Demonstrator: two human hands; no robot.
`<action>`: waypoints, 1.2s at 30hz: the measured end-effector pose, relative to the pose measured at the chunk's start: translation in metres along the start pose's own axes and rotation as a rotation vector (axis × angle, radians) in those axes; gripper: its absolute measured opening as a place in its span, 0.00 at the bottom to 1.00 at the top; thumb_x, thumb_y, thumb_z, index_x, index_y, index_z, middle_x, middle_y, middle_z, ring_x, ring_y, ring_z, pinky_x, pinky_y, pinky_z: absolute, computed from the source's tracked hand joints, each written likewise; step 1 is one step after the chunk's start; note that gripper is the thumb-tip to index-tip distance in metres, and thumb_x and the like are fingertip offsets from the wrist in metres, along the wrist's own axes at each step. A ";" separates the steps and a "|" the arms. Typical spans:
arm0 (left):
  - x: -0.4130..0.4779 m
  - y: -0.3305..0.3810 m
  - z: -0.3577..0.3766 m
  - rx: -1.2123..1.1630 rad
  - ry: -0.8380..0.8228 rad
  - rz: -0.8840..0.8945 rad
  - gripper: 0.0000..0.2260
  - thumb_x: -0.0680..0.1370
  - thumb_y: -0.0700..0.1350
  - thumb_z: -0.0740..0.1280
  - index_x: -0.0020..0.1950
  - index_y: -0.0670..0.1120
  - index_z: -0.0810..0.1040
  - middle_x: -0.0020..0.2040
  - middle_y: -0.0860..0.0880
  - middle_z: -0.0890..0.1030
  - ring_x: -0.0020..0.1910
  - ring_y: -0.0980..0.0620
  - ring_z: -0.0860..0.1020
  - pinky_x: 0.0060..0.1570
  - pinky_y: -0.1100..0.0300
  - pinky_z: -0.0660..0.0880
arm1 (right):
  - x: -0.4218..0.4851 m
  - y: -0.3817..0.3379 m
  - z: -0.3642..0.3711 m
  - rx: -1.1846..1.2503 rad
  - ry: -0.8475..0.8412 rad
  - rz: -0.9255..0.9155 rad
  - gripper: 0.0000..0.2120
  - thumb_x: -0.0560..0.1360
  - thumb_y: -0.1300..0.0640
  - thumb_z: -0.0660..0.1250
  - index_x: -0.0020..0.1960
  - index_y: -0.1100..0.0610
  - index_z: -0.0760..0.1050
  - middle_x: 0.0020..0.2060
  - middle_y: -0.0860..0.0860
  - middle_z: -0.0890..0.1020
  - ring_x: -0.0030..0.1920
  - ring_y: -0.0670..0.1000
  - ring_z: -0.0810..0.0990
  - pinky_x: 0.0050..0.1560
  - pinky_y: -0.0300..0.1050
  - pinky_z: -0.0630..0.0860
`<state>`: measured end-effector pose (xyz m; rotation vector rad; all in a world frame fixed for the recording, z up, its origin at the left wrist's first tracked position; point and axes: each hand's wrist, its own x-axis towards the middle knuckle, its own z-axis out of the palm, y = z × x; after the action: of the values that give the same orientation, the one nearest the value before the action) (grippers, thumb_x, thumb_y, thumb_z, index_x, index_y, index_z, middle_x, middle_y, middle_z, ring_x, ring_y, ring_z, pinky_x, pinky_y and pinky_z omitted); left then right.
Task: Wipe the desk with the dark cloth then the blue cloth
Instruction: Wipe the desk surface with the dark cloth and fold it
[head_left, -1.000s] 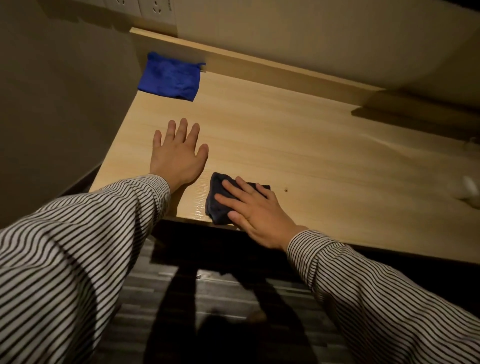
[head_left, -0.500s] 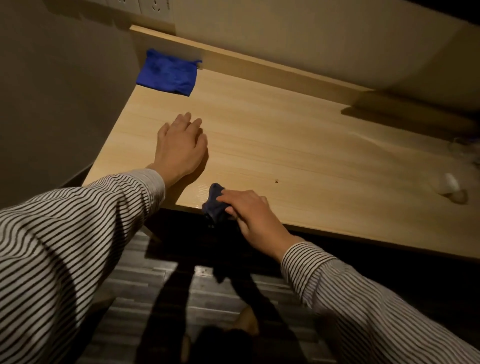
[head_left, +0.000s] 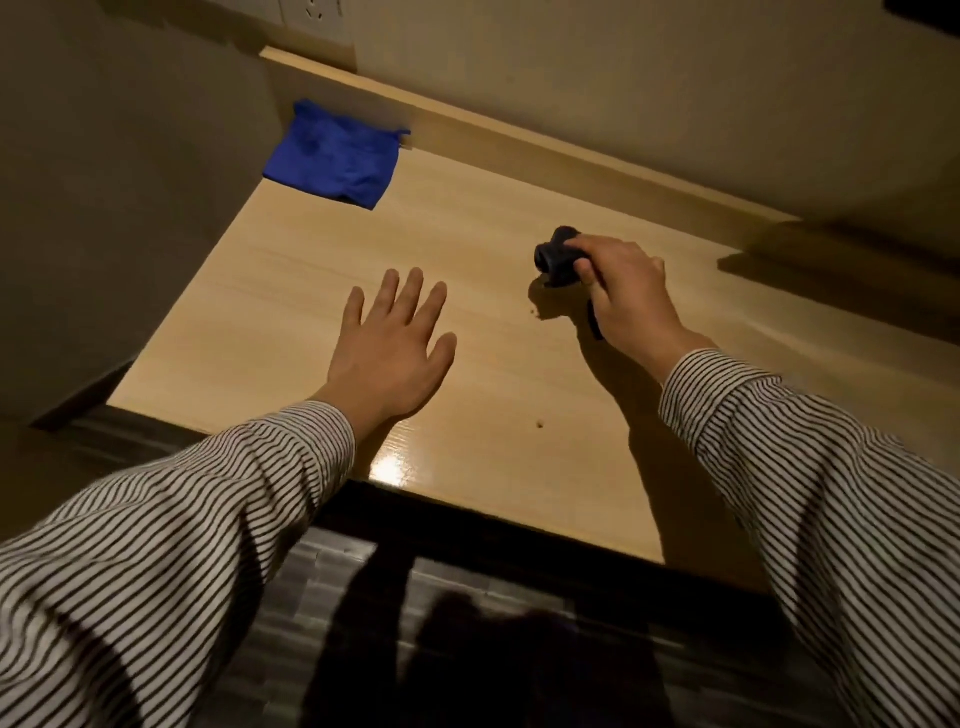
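The light wooden desk (head_left: 291, 291) fills the middle of the view. My right hand (head_left: 631, 296) grips the dark cloth (head_left: 557, 255), bunched into a wad, over the middle of the desk; a strip of it shows under my palm. My left hand (head_left: 392, 348) lies flat on the desk with fingers spread, holding nothing. The blue cloth (head_left: 335, 156) lies flat in the far left corner against the raised back ledge, apart from both hands.
A wall panel (head_left: 104, 208) bounds the desk on the left. A raised wooden ledge (head_left: 571, 161) runs along the back under the wall. Wall sockets (head_left: 317, 15) sit above the corner. Dark floor (head_left: 467, 623) lies below the front edge. Small dark specks (head_left: 540, 425) dot the desk.
My right hand has bunched the dark cloth up and carried it from the desk's front edge toward the middle. My left hand stays flat on the desk.
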<state>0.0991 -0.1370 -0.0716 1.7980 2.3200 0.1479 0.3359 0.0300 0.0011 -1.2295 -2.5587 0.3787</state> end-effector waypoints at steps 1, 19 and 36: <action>0.000 0.000 0.000 0.010 0.000 -0.009 0.33 0.84 0.66 0.40 0.88 0.56 0.45 0.89 0.49 0.45 0.87 0.46 0.41 0.82 0.37 0.41 | 0.016 0.010 0.002 -0.011 -0.015 -0.005 0.15 0.87 0.55 0.57 0.72 0.48 0.74 0.68 0.50 0.79 0.68 0.57 0.73 0.58 0.51 0.60; 0.000 0.002 0.002 0.048 0.013 -0.040 0.31 0.86 0.67 0.43 0.88 0.59 0.46 0.88 0.52 0.46 0.87 0.49 0.42 0.83 0.39 0.43 | 0.078 0.072 0.034 -0.222 -0.341 -0.179 0.26 0.85 0.37 0.40 0.82 0.35 0.53 0.84 0.46 0.51 0.83 0.58 0.48 0.76 0.69 0.47; -0.001 0.005 -0.005 0.045 -0.034 -0.002 0.33 0.84 0.66 0.41 0.88 0.55 0.47 0.89 0.48 0.47 0.87 0.43 0.44 0.81 0.34 0.44 | -0.117 -0.019 0.036 -0.196 -0.424 -0.272 0.26 0.87 0.42 0.43 0.84 0.41 0.48 0.84 0.42 0.47 0.84 0.49 0.43 0.79 0.59 0.48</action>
<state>0.1031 -0.1362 -0.0655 1.8044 2.3204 0.0646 0.3799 -0.0777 -0.0413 -0.9143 -3.1422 0.3669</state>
